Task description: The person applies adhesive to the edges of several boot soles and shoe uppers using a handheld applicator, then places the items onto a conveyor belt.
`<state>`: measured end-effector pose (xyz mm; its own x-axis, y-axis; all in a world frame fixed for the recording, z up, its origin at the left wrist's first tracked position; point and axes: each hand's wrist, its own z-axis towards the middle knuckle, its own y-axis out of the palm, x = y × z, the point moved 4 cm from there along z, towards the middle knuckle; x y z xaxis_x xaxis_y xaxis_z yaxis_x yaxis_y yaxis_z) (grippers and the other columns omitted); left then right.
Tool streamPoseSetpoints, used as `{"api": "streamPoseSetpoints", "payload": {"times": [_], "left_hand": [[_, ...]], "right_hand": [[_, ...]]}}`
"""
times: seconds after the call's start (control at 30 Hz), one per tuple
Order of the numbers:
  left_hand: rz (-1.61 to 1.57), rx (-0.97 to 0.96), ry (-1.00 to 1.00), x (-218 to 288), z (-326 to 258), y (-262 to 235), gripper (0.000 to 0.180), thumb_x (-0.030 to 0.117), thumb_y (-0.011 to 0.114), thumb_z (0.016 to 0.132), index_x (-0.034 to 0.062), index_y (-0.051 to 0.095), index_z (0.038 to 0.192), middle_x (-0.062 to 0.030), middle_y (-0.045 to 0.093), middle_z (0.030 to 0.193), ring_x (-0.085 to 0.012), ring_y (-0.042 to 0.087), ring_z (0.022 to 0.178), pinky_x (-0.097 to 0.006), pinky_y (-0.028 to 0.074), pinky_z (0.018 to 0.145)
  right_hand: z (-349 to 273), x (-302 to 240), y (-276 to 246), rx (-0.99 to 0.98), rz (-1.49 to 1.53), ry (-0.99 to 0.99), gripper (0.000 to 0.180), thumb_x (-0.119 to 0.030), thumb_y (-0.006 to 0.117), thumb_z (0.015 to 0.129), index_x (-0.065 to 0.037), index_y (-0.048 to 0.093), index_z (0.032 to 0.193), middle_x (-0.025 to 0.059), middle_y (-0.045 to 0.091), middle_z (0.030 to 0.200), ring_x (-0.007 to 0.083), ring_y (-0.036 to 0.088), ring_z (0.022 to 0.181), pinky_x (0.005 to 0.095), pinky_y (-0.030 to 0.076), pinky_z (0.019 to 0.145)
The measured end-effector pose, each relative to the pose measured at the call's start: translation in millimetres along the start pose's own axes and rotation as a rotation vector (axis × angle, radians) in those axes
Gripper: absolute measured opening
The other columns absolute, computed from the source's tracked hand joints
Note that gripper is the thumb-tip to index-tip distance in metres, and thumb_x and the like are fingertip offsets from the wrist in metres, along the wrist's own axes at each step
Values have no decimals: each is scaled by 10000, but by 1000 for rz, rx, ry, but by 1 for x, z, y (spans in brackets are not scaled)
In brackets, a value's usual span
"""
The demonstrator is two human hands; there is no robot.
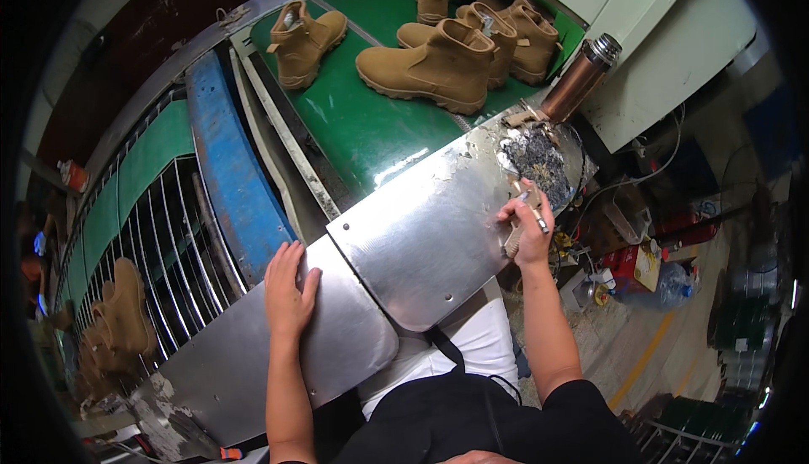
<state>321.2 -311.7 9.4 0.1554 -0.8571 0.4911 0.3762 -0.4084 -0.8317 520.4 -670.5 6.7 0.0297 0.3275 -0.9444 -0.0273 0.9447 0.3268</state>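
My left hand [288, 291] lies on the bare metal worktop [345, 316], fingers stretched out and holding nothing. At the worktop's right part, my right hand [531, 226] is closed around a slim pen-like tool [541, 221] with a silvery end. Just beside and below its fingers is a small tan piece with a ridged edge [511, 241]; I cannot tell whether the hand grips it too. A dark, crusted patch of residue [539, 160] lies just beyond the right hand. Several tan ankle boots [434, 68] stand on the green conveyor belt [354, 144] farther off.
A copper-coloured thermos [581, 76] stands at the worktop's far right corner. On the left are a blue panel [227, 160] and a wire rack [168, 245], with more tan boots [122, 321] beyond it. A plastic bottle [672, 285] and cables lie low at the right.
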Motion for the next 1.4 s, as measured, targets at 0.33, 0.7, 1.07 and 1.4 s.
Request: {"api": "streamPoseSetpoints", "payload": {"times": [0.33, 0.7, 1.07, 1.4], "left_hand": [[-146, 136, -45, -18, 3, 1, 297, 144, 695, 821, 63, 663, 1105, -92, 667, 1168, -283, 564, 1199, -407, 399, 1022], [-170, 145, -47, -15, 9, 2, 254, 122, 684, 828, 51, 675, 1072, -102, 680, 1131, -288, 584, 1169, -410, 409, 1012], [-166, 149, -79, -16, 12, 0, 229, 104, 683, 830, 37, 681, 1048, -113, 687, 1101, -298, 597, 1144, -403, 425, 997], [-173, 160, -59, -17, 11, -4, 226, 112, 685, 827, 42, 679, 1041, -108, 687, 1098, -298, 595, 1145, -405, 422, 999]], "right_hand": [[13, -5, -16, 135, -160, -22, 353, -70, 570, 907, 29, 496, 1237, 43, 558, 740, 115, 540, 596, 260, 476, 557], [155, 19, 37, 127, 10, -78, 270, -107, 577, 911, 0, 517, 1152, 56, 552, 696, 154, 548, 558, 294, 477, 531], [168, 34, 50, 137, 72, -114, 290, -86, 562, 913, 3, 505, 1183, 59, 519, 691, 154, 510, 536, 298, 463, 503], [149, 40, 63, 163, -61, -222, 280, -59, 569, 893, 22, 525, 1157, 43, 522, 658, 118, 491, 499, 264, 409, 451]]}}
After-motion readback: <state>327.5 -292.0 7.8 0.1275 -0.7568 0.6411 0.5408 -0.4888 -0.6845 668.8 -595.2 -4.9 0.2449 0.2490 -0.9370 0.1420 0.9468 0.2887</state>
